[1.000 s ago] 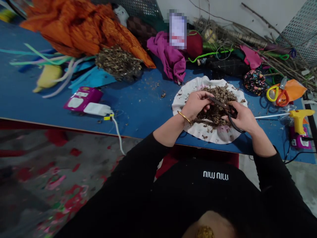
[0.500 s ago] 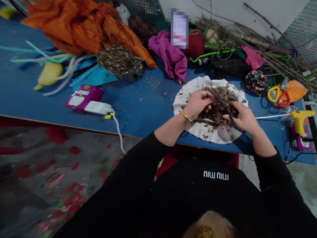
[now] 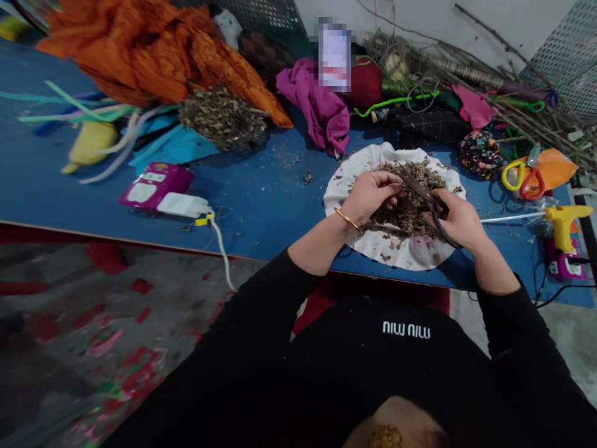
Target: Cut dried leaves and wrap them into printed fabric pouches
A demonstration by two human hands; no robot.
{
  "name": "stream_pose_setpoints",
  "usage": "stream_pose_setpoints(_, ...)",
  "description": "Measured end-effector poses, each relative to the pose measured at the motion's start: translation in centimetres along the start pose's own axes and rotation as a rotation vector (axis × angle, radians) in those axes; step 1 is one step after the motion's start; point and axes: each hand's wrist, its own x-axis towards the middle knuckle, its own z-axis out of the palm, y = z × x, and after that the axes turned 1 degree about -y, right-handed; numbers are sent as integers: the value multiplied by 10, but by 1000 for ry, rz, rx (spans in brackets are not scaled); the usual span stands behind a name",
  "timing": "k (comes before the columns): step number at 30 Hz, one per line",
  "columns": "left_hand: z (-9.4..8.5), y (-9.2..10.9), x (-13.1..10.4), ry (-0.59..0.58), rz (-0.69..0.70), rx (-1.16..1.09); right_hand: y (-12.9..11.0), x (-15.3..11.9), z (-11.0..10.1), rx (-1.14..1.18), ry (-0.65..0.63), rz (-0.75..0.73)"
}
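Note:
My right hand (image 3: 454, 219) grips a pair of dark scissors (image 3: 416, 186), its fingers around the black handles. The blades point up and left toward my left hand (image 3: 374, 198). That hand is closed in a pinch near the blade tips; whatever is between its fingers is too small to make out. Beneath both hands lies a heap of brown dried leaf bits (image 3: 410, 218) on a round white cloth (image 3: 338, 180). Loose bits are scattered over the cloth.
A purple power strip (image 3: 161, 180) with a white plug sits to the left on the blue table (image 3: 261, 214). Red-and-yellow-handled scissors (image 3: 530, 180) and a yellow glue gun (image 3: 562, 224) lie at right. Orange cloth (image 3: 125, 53), another leaf clump (image 3: 224, 118) and twigs (image 3: 545, 124) line the back.
The camera view has shifted very slightly. Between the two frames, the scissor blades look a little further apart; both hands keep nearly the same place over the heap.

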Motion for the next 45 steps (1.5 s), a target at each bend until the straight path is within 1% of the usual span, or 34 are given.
stream_pose_setpoints(7, -2, -5, 3, -4, 42, -1, 1, -1, 4, -59, 25, -35)
stream_pose_setpoints(10, -2, -6, 2, -16, 31, 9, 1, -1, 4, -56, -3, -42)
stream_pose_setpoints(18, -1, -2, 0, -38, -21, 22, 2, -1, 2, -45, -7, -8)
stream_pose_setpoints(23, 1, -3, 2, -14, -28, 19, 0, 0, 1, -2, -11, -23)
stream_pose_setpoints(26, 1, -3, 3, -8, -13, 37, -1, -1, 0, 10, -23, -14)
stream_pose_setpoints(31, 1, -6, 4, -5, 38, 39, -1, -1, 2, -70, 29, 10)
stream_pose_setpoints(36, 0, -10, 6, -11, 77, 64, -1, -1, 5, -86, -10, -12)
stream_pose_setpoints(39, 1, -9, 6, -7, 63, 61, -1, -1, 4, -79, -31, -29)
stream_pose_setpoints(45, 3, -4, 3, -14, 6, 22, 2, -1, 2, -37, -32, -54)
